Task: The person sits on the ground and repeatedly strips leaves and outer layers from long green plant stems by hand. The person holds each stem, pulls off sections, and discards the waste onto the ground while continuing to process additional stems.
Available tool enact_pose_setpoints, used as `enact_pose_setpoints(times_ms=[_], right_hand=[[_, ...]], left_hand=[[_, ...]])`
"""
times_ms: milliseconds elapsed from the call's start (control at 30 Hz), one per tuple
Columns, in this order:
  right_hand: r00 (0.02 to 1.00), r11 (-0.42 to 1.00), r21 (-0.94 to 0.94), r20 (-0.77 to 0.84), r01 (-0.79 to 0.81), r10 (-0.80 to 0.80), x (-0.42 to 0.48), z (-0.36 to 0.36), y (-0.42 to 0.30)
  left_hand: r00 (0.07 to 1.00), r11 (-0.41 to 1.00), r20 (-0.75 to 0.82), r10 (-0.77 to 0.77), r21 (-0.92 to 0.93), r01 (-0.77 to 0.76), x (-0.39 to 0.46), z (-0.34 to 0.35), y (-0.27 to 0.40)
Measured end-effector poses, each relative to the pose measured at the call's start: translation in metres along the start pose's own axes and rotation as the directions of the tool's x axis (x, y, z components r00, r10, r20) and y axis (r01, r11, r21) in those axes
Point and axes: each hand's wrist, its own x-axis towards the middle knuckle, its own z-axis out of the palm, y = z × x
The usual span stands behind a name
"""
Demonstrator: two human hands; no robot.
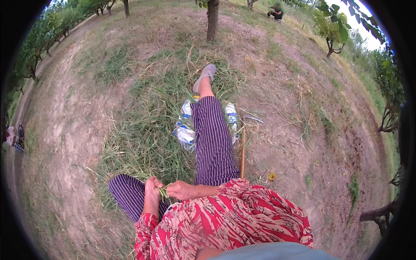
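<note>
My left hand (pixel 152 187) is closed around a thin bunch of green grass stalks (pixel 163 193), above my bent left knee. Close beside it, my right hand (pixel 179 190) pinches the same stalks with its fingers curled. Some blades stick out past the left hand towards a broad heap of cut grass (pixel 152 130) on the ground. My outstretched leg in striped trousers (pixel 214 139) lies across a white and blue plastic sack (pixel 186 134). The sack shows on both sides of the leg, partly covered by grass.
Right of the leg lies a sickle with a long wooden handle (pixel 243 149) and a curved metal blade (pixel 253 119). A yellow object (pixel 271 176) rests on the soil. A tree trunk (pixel 213 21) stands ahead. Another person (pixel 276 13) sits far back; cloth items (pixel 19 138) lie far left.
</note>
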Motion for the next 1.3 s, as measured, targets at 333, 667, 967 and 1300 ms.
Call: enact_pose_setpoints(times_ms=[333,667,967,1300], right_hand=[[0.96,0.961,-0.028,0.046,-0.277,0.278,-0.004,0.008,0.015],[0.948,0.949,-0.012,-0.058,-0.314,0.313,0.001,0.015,0.026],[0.845,0.844,-0.182,-0.304,-0.504,0.44,-0.017,-0.021,0.059],[0.588,0.708,0.402,-0.395,-0.58,0.706,-0.025,-0.025,0.077]], left_hand=[[0.987,0.994,0.121,0.107,-0.041,-0.103,-0.006,-0.007,0.0],[0.964,0.995,0.25,0.091,-0.068,-0.076,-0.034,0.012,-0.004],[0.83,0.874,0.275,0.486,-0.18,-0.452,-0.034,0.003,0.012],[0.773,0.815,0.292,0.563,-0.353,-0.461,-0.041,0.005,0.012]])
